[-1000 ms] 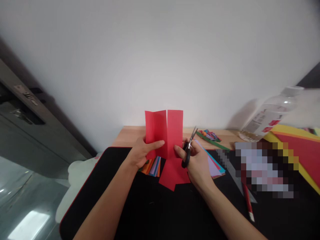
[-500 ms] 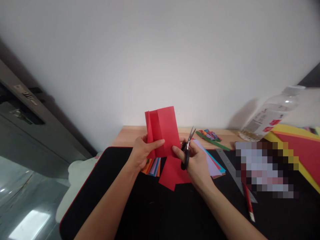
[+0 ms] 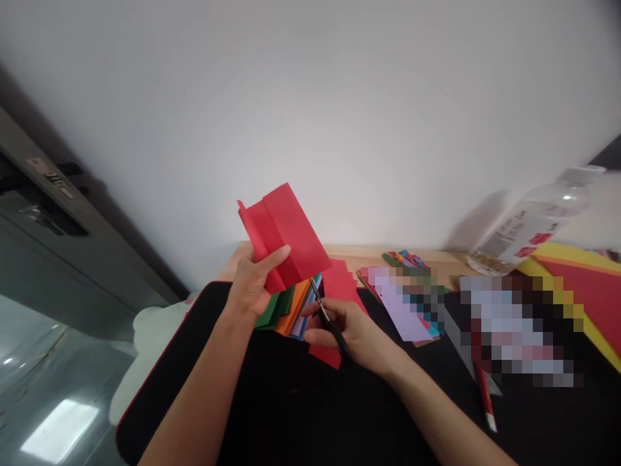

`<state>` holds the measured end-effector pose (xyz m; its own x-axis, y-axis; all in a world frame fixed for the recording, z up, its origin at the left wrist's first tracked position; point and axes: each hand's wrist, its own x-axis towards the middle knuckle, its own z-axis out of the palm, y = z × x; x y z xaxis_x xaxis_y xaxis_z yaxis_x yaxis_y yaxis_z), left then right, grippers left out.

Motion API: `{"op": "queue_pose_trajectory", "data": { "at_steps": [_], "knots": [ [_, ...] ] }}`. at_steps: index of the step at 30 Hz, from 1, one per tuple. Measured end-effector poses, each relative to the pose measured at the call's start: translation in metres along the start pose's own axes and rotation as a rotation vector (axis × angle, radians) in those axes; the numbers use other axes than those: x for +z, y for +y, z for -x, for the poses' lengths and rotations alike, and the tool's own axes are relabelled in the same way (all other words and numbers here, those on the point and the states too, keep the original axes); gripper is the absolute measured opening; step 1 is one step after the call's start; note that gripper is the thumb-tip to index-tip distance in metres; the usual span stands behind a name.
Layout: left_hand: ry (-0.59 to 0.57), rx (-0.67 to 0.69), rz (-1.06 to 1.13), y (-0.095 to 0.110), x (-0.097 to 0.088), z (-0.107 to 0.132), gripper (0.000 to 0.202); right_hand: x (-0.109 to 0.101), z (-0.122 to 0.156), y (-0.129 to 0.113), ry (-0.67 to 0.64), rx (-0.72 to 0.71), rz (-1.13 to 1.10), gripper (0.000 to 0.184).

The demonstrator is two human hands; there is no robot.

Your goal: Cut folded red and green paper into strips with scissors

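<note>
My left hand [image 3: 255, 281] pinches a folded red paper [image 3: 284, 236] and holds it up, tilted to the left, above the black mat [image 3: 272, 401]. My right hand [image 3: 347, 333] is closed on small black-handled scissors [image 3: 327, 317], whose blades point up and left toward the lower edge of the folded paper. Under my right hand a second red sheet [image 3: 339, 285] lies flat on the mat. A fanned stack of coloured papers [image 3: 288, 307] sits just below my left hand.
A clear plastic bottle [image 3: 528, 223] lies on the wooden desk at the right. Yellow and red sheets [image 3: 582, 285] lie at the far right, a metal ruler and a red pencil [image 3: 485, 401] beside them, paper scraps [image 3: 405, 260] by the wall. Part of the right side is pixelated.
My left hand has lifted the folded red paper and tilted it left. My right hand has let go of the paper, dropped lower and turned the scissors to point up-left.
</note>
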<state>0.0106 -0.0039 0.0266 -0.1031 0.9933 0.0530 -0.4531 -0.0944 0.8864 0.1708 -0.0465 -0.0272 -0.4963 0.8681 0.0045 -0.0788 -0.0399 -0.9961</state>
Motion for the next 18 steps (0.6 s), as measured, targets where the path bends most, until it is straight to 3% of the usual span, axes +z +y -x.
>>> {"op": "queue_pose_trajectory", "data": {
  "at_steps": [5, 18],
  "knots": [
    [0.018, -0.063, -0.029, -0.003, 0.003, 0.003, 0.037, 0.004, 0.001, -0.002, -0.006, 0.041, 0.017, 0.04],
    [0.036, -0.056, -0.058, -0.012, 0.008, 0.007, 0.027, 0.008, 0.0, 0.0, 0.011, 0.029, -0.024, 0.036]
  ]
}}
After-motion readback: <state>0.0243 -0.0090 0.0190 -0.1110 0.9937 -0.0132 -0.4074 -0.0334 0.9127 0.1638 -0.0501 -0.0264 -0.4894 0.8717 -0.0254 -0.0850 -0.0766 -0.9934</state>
